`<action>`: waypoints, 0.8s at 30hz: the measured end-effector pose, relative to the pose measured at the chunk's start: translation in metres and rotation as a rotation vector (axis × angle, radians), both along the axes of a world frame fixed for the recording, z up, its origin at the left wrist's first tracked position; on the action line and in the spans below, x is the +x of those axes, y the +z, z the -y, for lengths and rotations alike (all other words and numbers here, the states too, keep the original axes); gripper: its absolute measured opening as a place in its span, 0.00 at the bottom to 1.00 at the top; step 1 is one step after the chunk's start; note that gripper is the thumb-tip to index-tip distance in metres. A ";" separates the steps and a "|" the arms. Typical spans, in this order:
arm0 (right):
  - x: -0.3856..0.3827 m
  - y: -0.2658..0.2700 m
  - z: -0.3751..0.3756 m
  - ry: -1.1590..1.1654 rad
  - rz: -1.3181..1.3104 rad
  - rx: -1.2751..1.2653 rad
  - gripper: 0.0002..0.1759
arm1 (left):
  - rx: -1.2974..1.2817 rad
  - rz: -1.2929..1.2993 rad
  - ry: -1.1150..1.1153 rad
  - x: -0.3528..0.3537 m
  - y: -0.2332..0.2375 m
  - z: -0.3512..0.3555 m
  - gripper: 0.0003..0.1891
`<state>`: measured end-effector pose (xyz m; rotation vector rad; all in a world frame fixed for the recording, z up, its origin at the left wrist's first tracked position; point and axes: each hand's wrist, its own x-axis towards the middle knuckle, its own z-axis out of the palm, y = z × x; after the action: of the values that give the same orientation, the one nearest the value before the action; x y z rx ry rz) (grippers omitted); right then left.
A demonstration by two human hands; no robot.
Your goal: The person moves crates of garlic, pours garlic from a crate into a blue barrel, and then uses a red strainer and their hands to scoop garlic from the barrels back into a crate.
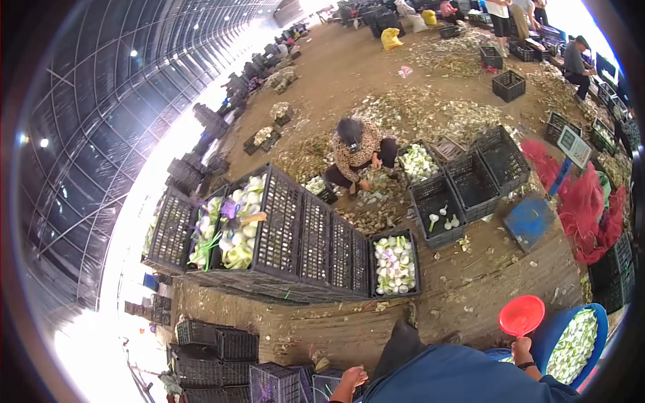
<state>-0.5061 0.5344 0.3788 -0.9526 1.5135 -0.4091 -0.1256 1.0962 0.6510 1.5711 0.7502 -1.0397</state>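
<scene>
The right hand [521,350] is reaching forward, fingers wrapping the handle of a red scoop [523,314] just beside the blue tub [549,332]. The left hand [350,381] is hanging low, loosely curled and empty, near a black crate [282,384].

Blue garment [463,379], dark trouser leg [398,346], dark band [526,366] at the wrist of the right hand [521,350]

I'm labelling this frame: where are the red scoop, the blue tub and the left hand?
red scoop [523,314]: head view, middle of bowl.
blue tub [549,332]: head view, bare blue wall.
left hand [351,380]: head view, back of hand.
</scene>
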 end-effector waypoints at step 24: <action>0.029 0.187 -0.130 -0.205 -0.312 0.221 0.10 | 0.044 -0.137 -0.399 0.178 -0.077 0.046 0.11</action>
<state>-0.4774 0.6640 0.5657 -0.7122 1.9068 -0.2373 0.0527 1.0502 0.5736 1.7422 0.5636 -1.4407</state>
